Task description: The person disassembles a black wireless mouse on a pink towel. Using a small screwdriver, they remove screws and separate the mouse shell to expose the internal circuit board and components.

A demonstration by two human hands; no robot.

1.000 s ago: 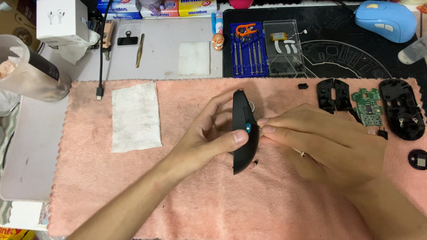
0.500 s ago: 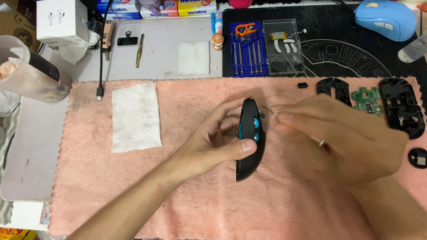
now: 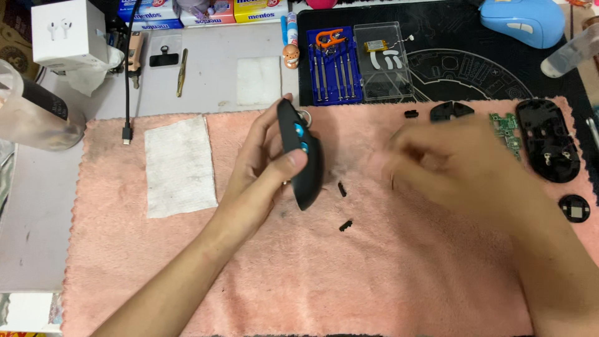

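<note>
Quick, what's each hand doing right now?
Left hand: closed on the black mouse shell, held on edge over the pink towel.
Right hand: motion-blurred; its grip cannot be told.

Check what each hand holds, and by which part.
Left hand grips the black mouse shell by its sides, thumb on top. Right hand is blurred; any hold cannot be told.

Single view, head-worn camera, looks steeply down at pink towel [image 3: 399,274] from near edge. Towel fills lower two thirds of frame; far side of towel, grey desk strip and black mat [image 3: 462,68] run along top. Close range: forearms enter from bottom edge, over towel. Frame level, towel's far edge nearly horizontal. No second view to overlap.
</note>
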